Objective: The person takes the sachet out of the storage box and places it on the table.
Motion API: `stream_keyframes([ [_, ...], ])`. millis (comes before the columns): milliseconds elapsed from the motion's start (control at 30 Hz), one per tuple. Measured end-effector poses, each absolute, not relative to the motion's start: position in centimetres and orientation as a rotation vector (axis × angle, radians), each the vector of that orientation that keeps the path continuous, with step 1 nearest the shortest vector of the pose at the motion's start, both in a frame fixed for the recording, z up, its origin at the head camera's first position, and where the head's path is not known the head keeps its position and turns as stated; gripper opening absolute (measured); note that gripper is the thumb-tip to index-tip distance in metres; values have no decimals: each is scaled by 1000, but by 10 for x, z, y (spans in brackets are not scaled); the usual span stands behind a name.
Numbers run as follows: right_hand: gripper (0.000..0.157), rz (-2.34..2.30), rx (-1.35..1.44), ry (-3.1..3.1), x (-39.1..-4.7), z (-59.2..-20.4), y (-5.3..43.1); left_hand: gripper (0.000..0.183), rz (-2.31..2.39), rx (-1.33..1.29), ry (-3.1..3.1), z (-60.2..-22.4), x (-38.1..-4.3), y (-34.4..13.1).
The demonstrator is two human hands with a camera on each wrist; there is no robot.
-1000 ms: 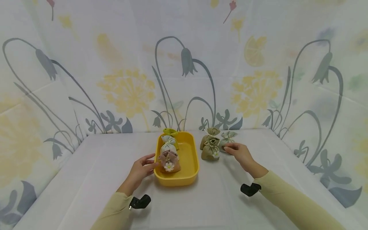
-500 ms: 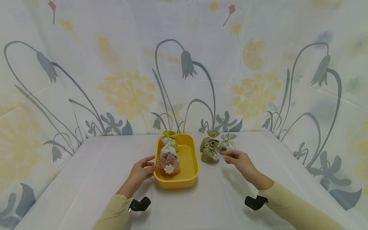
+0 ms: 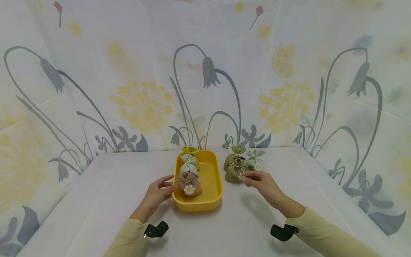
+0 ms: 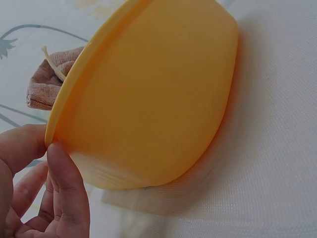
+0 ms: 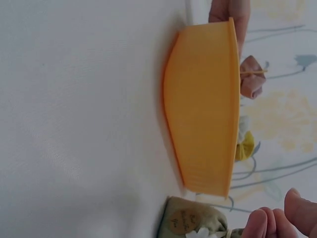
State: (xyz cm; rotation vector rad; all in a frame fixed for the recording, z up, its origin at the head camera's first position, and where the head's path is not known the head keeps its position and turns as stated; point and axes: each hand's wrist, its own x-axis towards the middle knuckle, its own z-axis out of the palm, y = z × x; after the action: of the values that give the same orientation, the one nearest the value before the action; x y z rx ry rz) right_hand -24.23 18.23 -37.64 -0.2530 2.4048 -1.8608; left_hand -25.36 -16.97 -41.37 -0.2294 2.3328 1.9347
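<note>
In the head view my left hand (image 3: 156, 194) is at the near left side of a yellow plastic tub (image 3: 197, 206). The left wrist view shows its thumb and forefinger pinching the tub's rim. Inside the tub, a row of drawstring pouches lines the left side: a pinkish-brown one (image 3: 192, 189) with a white flower, a pale grey one (image 3: 187, 166) and a yellow-green one (image 3: 190, 150). My right hand (image 3: 268, 187) hovers beside the front olive pouch (image 3: 232, 175), thumb apart from the fingers in the right wrist view. Whether the fingertips touch this pouch I cannot tell.
Behind the front olive pouch stands another olive-brown pouch (image 3: 238, 149), with a pale grey-green pouch (image 3: 255, 157) to its right. A white cloth covers the table (image 3: 122, 178). A flower-printed curtain (image 3: 205, 107) rises behind.
My right hand has left the pale grey-green pouch, drawing back, then moving left to the front olive pouch. The left hand has stayed at the tub's rim.
</note>
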Motion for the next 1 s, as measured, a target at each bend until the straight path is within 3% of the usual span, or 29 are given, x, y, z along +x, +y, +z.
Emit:
stream_keyframes([
  [1000, 37, -1836, -375, 2289, -242, -364, 129, 54, 1943, -222, 2318, -413, -253, -170],
])
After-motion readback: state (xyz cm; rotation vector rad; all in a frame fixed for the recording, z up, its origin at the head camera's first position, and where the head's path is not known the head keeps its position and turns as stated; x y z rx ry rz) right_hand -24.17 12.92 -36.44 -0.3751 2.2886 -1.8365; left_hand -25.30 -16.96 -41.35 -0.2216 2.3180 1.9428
